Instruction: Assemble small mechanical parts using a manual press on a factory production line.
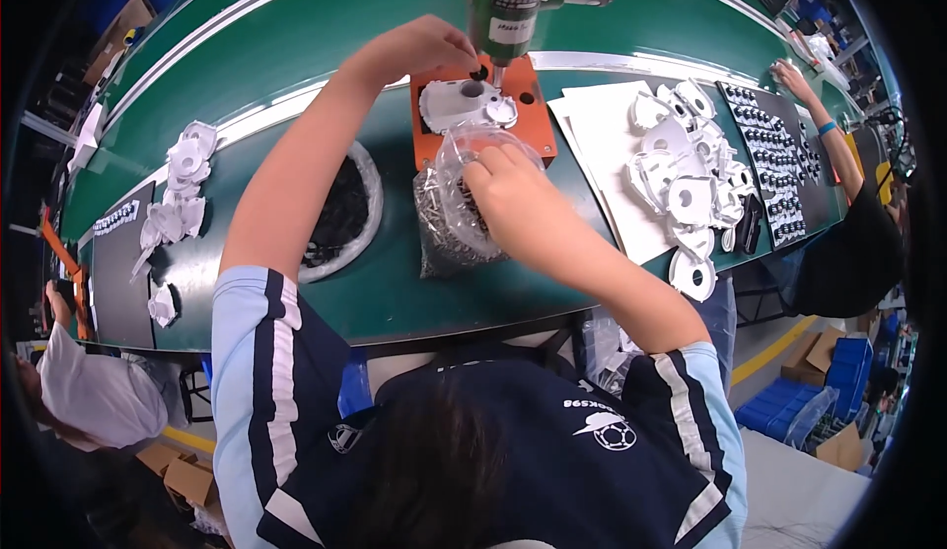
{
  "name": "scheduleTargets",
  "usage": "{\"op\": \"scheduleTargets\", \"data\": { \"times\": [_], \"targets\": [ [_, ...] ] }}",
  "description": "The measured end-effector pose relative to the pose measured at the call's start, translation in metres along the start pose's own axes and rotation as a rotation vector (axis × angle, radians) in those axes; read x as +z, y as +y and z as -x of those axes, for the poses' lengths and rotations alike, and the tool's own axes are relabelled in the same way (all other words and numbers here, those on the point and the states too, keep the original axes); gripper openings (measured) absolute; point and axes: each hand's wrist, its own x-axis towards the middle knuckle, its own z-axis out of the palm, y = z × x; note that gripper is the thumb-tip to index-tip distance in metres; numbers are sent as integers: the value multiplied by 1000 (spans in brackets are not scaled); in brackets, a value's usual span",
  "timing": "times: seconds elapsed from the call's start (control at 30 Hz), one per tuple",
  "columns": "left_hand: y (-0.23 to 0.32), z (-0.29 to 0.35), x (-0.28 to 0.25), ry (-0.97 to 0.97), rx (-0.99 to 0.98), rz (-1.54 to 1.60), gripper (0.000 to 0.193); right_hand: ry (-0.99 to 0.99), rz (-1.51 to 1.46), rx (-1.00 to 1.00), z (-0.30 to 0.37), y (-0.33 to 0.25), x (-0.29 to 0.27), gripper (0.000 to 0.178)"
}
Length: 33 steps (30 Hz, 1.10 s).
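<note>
Left hand pinches a small dark part at the grey housing on the orange jig, under the green driver. Right hand is closed inside the screw bag, just below the jig on the desk.

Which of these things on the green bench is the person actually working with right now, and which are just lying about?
In use:
left hand at the orange jig
white part on the jig
green press tool
right hand in the clear bag of screws

Lying about:
white parts pile
bowl of black pieces
white parts at left
</note>
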Motion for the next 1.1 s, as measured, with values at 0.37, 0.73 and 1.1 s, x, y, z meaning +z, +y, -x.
{"op": "scheduleTargets", "data": {
  "times": [0.37, 0.73, 1.1],
  "targets": [
    [3, -27, 24, -144, 89, 103, 24, 32, -618, 79, 3, 34, -42, 9],
    [-4, -12, 27, 104, -2, -60, 22, -188, -1119, 656, -43, 149, -15, 14],
    [-19, 98, 61, 387, 493, -330, 22, -437, -1033, 641, -83, 158, -4, 7]
  ]
}}
